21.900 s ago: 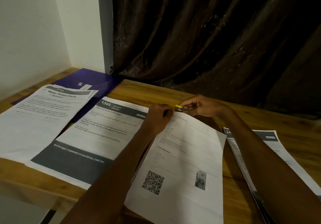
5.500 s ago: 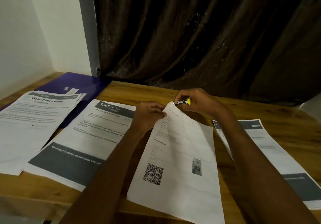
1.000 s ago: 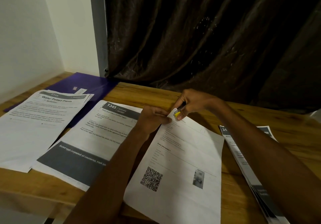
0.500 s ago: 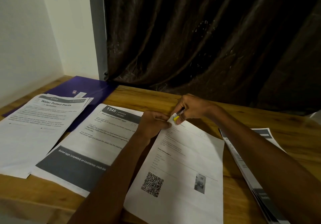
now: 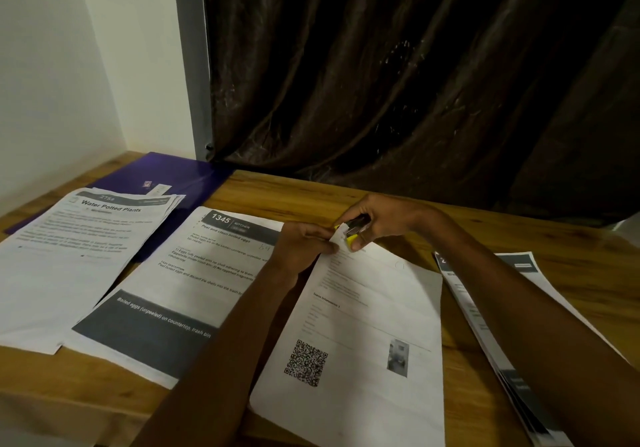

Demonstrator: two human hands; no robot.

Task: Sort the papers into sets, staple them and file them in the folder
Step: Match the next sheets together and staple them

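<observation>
A set of white sheets with a QR code [image 5: 363, 325] lies in front of me on the wooden table [image 5: 433, 224]. My left hand [image 5: 304, 245] pinches the set's top left corner, which stands lifted off the table. My right hand [image 5: 384, 218] grips a small yellow and black stapler [image 5: 355, 231] whose jaws sit over that same corner. A purple folder [image 5: 166, 172] lies at the far left, partly under papers.
A "Water Potted Plants" set [image 5: 69, 256] lies at the left, a "1345" set [image 5: 187, 283] beside it, and another stack [image 5: 502, 325] under my right forearm. A dark curtain [image 5: 415, 82] hangs behind the table and a white wall stands at the left.
Over the last second the stapler has stayed at the corner, its jaws now seated over the paper tip. Both hands have barely moved.
</observation>
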